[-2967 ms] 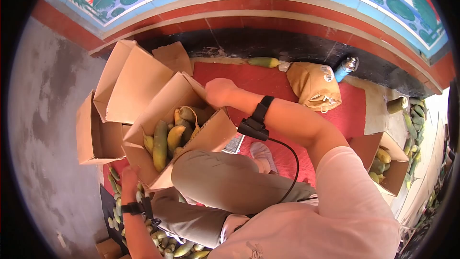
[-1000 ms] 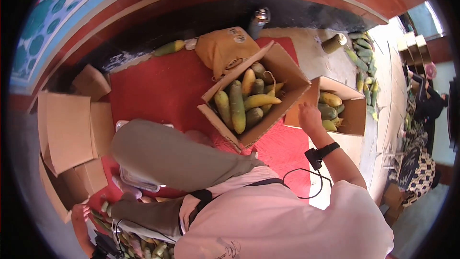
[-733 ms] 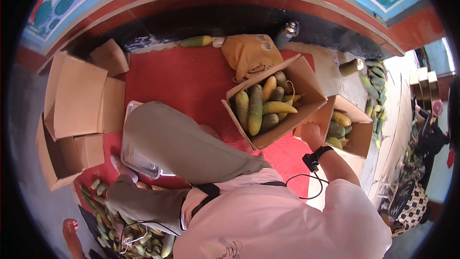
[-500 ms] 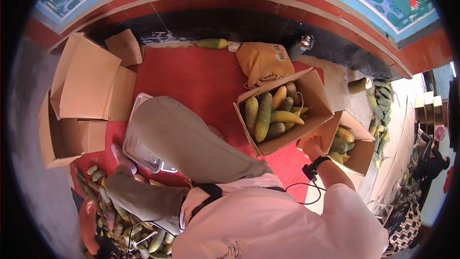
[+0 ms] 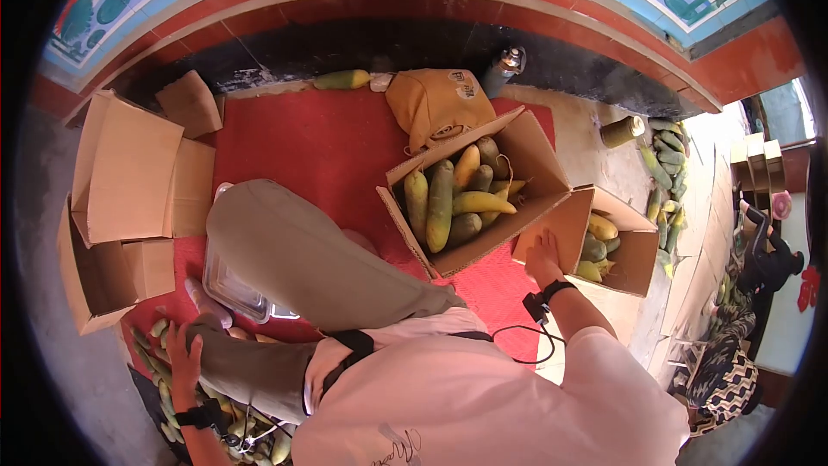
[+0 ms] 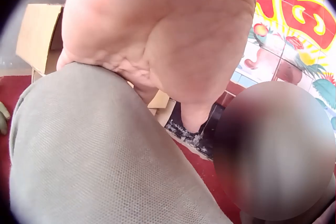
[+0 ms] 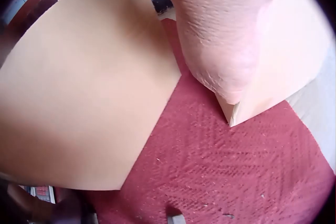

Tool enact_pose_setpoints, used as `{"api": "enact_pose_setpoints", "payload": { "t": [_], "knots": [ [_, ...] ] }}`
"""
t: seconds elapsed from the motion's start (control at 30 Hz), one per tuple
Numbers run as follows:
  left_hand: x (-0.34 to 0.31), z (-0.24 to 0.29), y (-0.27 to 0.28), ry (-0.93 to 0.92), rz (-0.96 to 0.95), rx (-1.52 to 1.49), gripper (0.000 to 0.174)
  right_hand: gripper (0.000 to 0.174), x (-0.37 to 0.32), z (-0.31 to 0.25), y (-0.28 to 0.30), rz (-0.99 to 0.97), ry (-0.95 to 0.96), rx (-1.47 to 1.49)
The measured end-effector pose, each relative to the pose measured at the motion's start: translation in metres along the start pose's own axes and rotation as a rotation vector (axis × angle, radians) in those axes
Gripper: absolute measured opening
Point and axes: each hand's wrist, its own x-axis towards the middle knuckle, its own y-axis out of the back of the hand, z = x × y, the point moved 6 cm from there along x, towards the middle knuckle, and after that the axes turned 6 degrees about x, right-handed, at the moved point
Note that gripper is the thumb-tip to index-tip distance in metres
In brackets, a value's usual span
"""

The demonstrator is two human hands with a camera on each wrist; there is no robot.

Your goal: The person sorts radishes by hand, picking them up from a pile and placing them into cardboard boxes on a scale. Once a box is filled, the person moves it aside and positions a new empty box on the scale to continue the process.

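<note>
A cardboard box (image 5: 552,185) holds several long green and yellow cucumber-like fruits (image 5: 440,207) and stands tilted on the red mat. Beside it, to the right, is a smaller cardboard box (image 5: 634,263) with more of the same inside. My right hand (image 5: 543,259) lies with straight, spread fingers against the smaller box's near side. In the right wrist view, that hand (image 7: 220,50) is at this box's corner, between both boxes. My left hand (image 5: 184,358) is at my bent left leg (image 5: 250,371), fingers extended; the left wrist view shows its palm (image 6: 157,40) over the trouser cloth.
Empty cardboard boxes (image 5: 129,173) stand at the left. A clear plastic container (image 5: 233,285) lies by my leg. Near the wall are a tan bag (image 5: 435,103), a flask (image 5: 503,71) and one fruit (image 5: 342,79). More fruits (image 5: 668,160) line the right; a person (image 5: 768,250) is beyond.
The larger filled box has gone from before my knees to beside the smaller one. My right hand has left it for the smaller box. My left hand has come to my leg.
</note>
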Motion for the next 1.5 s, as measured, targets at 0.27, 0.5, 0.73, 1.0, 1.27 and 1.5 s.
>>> {"api": "enact_pose_setpoints", "payload": {
  "t": [0.27,0.5,0.73,1.0,1.27,1.5],
  "knots": [
    [0.004,0.001,0.002,-0.027,-0.029,-0.033,0.045,0.036,-0.101,0.012,-0.108,-0.132,0.208,-0.255],
    [0.005,0.011,0.002,-0.072,0.058,-0.046,0.046,0.042,-0.095,0.025,-0.104,-0.245,-0.030,0.522],
    [-0.014,0.018,0.003,-0.111,0.227,-0.069,0.045,0.030,-0.043,0.057,0.094,0.874,-0.165,1.407],
    [-0.026,0.018,0.003,-0.090,0.270,-0.060,0.046,0.010,-0.079,-0.093,0.329,0.988,0.630,1.076],
    [-0.041,0.016,0.002,-0.090,0.340,-0.046,0.048,0.014,-0.043,-0.254,0.399,0.504,0.872,1.303],
    [-0.054,0.007,0.001,-0.066,0.330,-0.117,0.049,0.024,0.061,-0.336,0.323,0.243,0.699,0.770]
  ]
}}
